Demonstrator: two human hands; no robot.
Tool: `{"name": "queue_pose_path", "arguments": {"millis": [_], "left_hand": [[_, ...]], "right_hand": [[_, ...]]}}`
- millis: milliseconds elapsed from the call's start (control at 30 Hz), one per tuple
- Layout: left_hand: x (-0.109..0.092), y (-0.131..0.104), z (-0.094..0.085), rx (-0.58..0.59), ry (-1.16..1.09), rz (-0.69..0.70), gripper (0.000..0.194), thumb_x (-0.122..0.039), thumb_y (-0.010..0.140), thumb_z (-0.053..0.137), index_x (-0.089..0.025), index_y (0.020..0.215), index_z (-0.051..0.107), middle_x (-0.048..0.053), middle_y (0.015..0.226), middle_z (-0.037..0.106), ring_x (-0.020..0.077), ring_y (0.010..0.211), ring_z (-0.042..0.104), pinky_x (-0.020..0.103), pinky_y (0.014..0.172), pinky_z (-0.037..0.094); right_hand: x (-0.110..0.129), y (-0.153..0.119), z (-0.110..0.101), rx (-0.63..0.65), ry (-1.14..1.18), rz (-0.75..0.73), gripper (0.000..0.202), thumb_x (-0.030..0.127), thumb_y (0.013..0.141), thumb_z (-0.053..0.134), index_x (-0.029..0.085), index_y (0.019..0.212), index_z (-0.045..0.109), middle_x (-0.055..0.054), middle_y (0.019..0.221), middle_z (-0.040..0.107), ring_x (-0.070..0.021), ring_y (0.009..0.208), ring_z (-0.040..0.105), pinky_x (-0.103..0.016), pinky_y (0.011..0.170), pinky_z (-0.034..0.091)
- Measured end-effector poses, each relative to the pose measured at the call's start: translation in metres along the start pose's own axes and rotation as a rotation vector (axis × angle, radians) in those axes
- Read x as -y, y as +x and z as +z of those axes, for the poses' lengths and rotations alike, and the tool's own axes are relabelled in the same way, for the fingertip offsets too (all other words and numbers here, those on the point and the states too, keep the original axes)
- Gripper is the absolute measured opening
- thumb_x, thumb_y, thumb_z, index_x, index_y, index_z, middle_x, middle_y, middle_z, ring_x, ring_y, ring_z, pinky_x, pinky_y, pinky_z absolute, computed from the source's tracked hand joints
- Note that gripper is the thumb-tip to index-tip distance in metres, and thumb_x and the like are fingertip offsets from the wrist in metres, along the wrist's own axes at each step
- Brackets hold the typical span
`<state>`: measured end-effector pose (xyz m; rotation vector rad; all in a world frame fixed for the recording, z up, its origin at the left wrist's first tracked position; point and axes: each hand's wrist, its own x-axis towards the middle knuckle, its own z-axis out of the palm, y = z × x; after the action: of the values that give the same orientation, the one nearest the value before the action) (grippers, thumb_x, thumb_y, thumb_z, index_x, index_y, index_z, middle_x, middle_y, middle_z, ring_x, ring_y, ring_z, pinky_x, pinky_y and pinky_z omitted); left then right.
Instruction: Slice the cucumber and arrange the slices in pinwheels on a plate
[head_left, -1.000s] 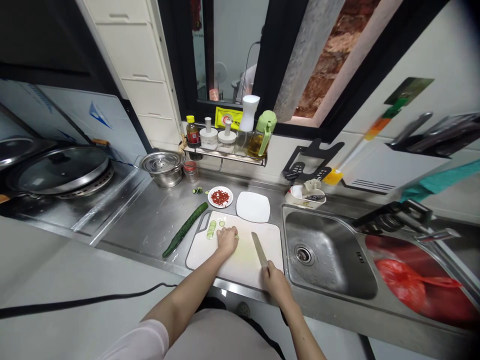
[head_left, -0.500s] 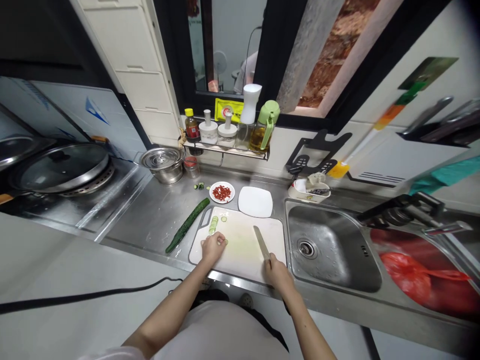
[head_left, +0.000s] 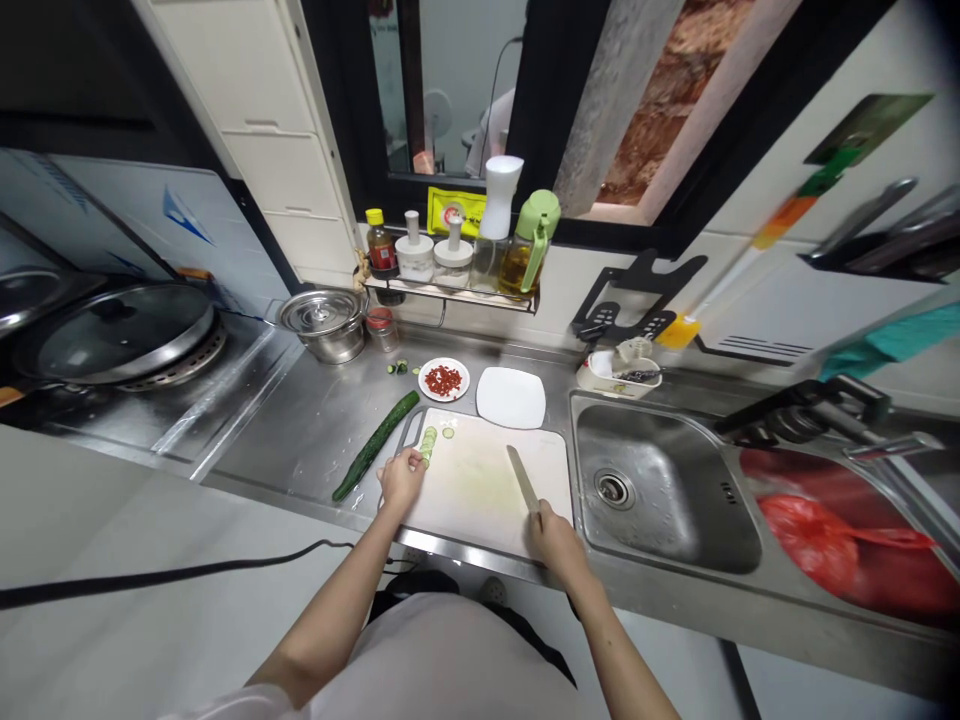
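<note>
My left hand [head_left: 402,480] is pinched at the near end of an overlapping row of cucumber slices [head_left: 428,440], on the left side of the white cutting board [head_left: 480,510]. A pale green cucumber slice shows at its fingertips, partly hidden by them. One loose cucumber slice [head_left: 448,433] lies just right of the row. My right hand [head_left: 556,540] is closed round the handle of a kitchen knife [head_left: 523,478], whose blade points away from me over the board's right part. A whole cucumber [head_left: 376,446] lies on the steel counter left of the board.
Behind the board stand a plate of chopped red pieces [head_left: 423,392] and a white square plate [head_left: 511,398]. A sink [head_left: 660,500] adjoins on the right. Cucumber ends [head_left: 397,368], a lidded steel pot [head_left: 330,335] and a condiment rack [head_left: 450,293] are further back.
My left hand has moved left across the board with a cucumber slice, up to the row of slices. My right hand and the knife have stayed nearly in place.
</note>
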<state>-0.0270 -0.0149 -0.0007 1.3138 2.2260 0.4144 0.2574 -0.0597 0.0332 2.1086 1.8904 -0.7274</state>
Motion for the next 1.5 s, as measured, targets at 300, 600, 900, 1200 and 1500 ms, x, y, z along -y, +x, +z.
{"name": "queue_pose_path", "arguments": {"millis": [300, 600, 900, 1200, 1500], "left_hand": [[0.000, 0.000, 0.001, -0.071, 0.097, 0.045, 0.017, -0.028, 0.085, 0.057, -0.028, 0.100, 0.066, 0.005, 0.115, 0.066, 0.0273, 0.112, 0.053, 0.037, 0.091, 0.033], [-0.032, 0.004, 0.008, -0.063, 0.145, 0.132, 0.028, -0.032, 0.087, 0.050, -0.030, 0.113, 0.061, 0.008, 0.121, 0.059, 0.0298, 0.115, 0.047, 0.043, 0.095, 0.031], [-0.070, 0.037, 0.011, 0.017, 0.326, 0.246, 0.035, -0.029, 0.087, 0.050, -0.031, 0.121, 0.058, 0.011, 0.123, 0.053, 0.0317, 0.117, 0.039, 0.046, 0.092, 0.028], [-0.073, 0.061, 0.021, 0.066, 0.467, 0.304, 0.027, -0.027, 0.089, 0.044, -0.023, 0.108, 0.063, 0.015, 0.118, 0.055, 0.0319, 0.114, 0.040, 0.045, 0.089, 0.026], [-0.075, 0.064, 0.016, 0.141, 0.400, 0.306, 0.020, -0.021, 0.086, 0.048, -0.021, 0.101, 0.060, 0.013, 0.113, 0.063, 0.0303, 0.113, 0.046, 0.045, 0.090, 0.027]], "right_hand": [[0.004, -0.004, -0.006, 0.019, 0.001, 0.011, 0.030, 0.025, 0.098, 0.028, 0.016, 0.115, 0.051, -0.015, 0.099, 0.070, -0.0229, 0.090, 0.065, -0.029, 0.067, 0.035], [0.005, -0.004, -0.004, 0.026, 0.002, 0.023, 0.028, 0.024, 0.097, 0.029, 0.016, 0.114, 0.050, -0.015, 0.100, 0.069, -0.0229, 0.091, 0.065, -0.029, 0.068, 0.036], [0.007, -0.006, -0.005, 0.037, 0.027, 0.030, 0.032, 0.022, 0.096, 0.026, 0.015, 0.117, 0.050, -0.016, 0.101, 0.069, -0.0249, 0.094, 0.065, -0.031, 0.071, 0.039], [0.007, -0.006, -0.003, 0.034, 0.026, 0.045, 0.031, 0.024, 0.097, 0.028, 0.016, 0.117, 0.050, -0.016, 0.101, 0.069, -0.0241, 0.095, 0.065, -0.031, 0.072, 0.040], [0.004, -0.003, 0.002, 0.010, 0.021, 0.033, 0.031, 0.024, 0.097, 0.027, 0.016, 0.117, 0.050, -0.017, 0.100, 0.069, -0.0253, 0.095, 0.066, -0.032, 0.071, 0.041]]}}
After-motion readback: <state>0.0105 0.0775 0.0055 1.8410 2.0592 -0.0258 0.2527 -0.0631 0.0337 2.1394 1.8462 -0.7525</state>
